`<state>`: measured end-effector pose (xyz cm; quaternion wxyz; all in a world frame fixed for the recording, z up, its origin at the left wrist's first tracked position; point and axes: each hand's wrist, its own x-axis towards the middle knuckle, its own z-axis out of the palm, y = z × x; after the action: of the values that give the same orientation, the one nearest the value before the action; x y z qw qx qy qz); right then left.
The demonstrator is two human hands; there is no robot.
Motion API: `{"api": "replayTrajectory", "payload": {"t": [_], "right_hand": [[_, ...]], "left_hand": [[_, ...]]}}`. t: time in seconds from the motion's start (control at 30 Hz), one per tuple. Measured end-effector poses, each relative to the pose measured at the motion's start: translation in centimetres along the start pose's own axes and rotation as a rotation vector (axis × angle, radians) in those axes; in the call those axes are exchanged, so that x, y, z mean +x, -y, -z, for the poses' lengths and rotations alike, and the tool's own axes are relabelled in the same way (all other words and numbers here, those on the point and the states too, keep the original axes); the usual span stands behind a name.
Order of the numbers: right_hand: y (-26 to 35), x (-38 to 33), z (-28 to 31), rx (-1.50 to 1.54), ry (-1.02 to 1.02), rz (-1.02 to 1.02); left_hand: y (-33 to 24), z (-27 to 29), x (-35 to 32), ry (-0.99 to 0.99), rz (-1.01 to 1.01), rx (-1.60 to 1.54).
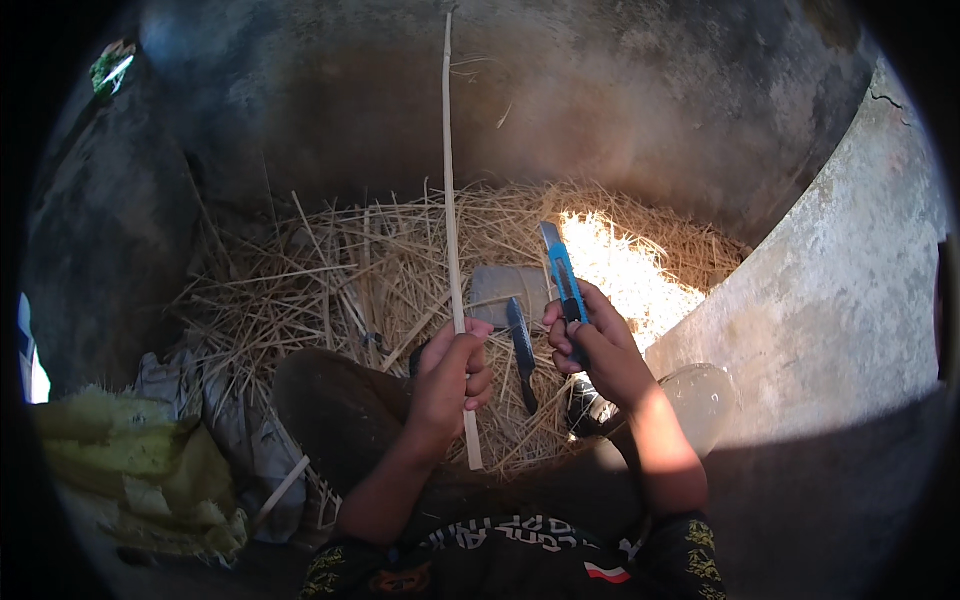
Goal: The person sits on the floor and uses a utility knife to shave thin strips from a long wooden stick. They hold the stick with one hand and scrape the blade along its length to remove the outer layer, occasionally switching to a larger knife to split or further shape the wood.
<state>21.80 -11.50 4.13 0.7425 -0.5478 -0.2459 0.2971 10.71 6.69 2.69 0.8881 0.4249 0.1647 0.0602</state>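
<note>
My left hand point(450, 378) is closed around a long, pale, thin strip of split wood or bamboo point(449, 180). The strip stands nearly upright in view, its far end reaching toward the wall and its lower end sticking out below my fist. In my right hand point(604, 345) is a blue box cutter point(563, 265), its blade out and pointing away from me. Hand and strip are apart from the cutter. Between my hands a dark-bladed knife point(522, 350) lies on the shavings, close to a flat grey block point(500, 290).
Straw-like shavings and strips point(290, 260) cover the floor ahead, brightly sunlit at right. A grey concrete wall point(620, 110) curves behind them, and a pale slab point(830, 270) slopes at right. A torn yellow-green sack point(130, 460) lies at left. My bent knees flank the work area.
</note>
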Motion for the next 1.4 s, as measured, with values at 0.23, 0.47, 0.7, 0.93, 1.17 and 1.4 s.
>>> {"api": "replayTrajectory", "payload": {"t": [0.23,0.47,0.7,0.93,1.17,1.4], "right_hand": [[-0.6,0.7,1.1,0.021,-0.254,0.145],[-2.9,1.5,2.2,-0.909,-0.490,0.219],[-3.5,1.7,0.9,-1.508,-0.605,0.361],[-7.6,2.8,2.6,-1.613,-0.488,0.435],[-4.4,6.2,4.2,-1.700,-0.558,0.261],[4.3,8.1,10.0,-1.760,-0.738,0.128]], "left_hand": [[0.7,0.5,0.7,0.123,0.063,0.076],[2.5,-0.2,0.7,0.219,0.027,0.295],[4.9,0.0,1.0,0.281,-0.152,0.588],[5.9,0.4,1.8,0.003,-0.517,1.023],[5.1,-0.9,0.7,-0.110,-0.547,1.281],[6.1,-1.5,-0.2,0.088,-0.467,1.044]]}}
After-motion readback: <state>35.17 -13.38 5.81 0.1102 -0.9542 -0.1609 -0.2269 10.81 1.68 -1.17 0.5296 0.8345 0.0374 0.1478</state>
